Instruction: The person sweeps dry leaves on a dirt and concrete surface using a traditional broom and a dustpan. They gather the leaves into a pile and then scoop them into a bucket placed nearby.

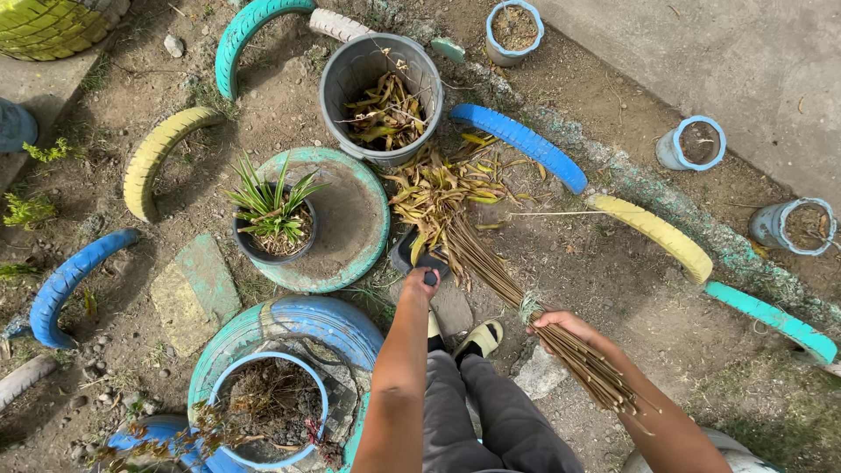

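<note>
Right hand (pixel 561 326) grips the stick broom (pixel 491 271), its length slanting up-left to the dry leaves (pixel 438 193), which lie just beyond the dustpan (pixel 419 256) gripped by the nearer left hand (pixel 424 285).

Bare dirt ground (pixel 648 289) under dry leaves (pixel 447 193), half-buried tyres (pixel 521 140)

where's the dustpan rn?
Head view, centre: the dark dustpan lies on the ground under the dry leaf pile, held by the left hand, just below the grey bucket.
</note>
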